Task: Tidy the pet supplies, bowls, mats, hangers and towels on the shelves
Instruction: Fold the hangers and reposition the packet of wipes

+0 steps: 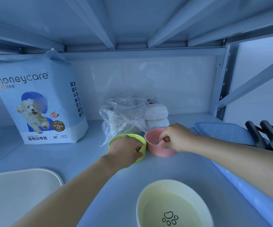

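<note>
Green bowl [119,138], pink bowl [153,138] — your left hand [124,149] and right hand [175,136] grip their rims. Mat [222,131] and hangers [263,135] look unsorted.

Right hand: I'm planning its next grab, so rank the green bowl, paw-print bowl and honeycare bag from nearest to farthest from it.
1. Green bowl, just left of the right hand.
2. Paw-print bowl, at the shelf's front.
3. Honeycare bag, standing far left.

The pad bag [39,102] reads "honeycare", "M+", "38PCS" and Chinese text. A paw-print sign marks the cream bowl [173,205].
</note>
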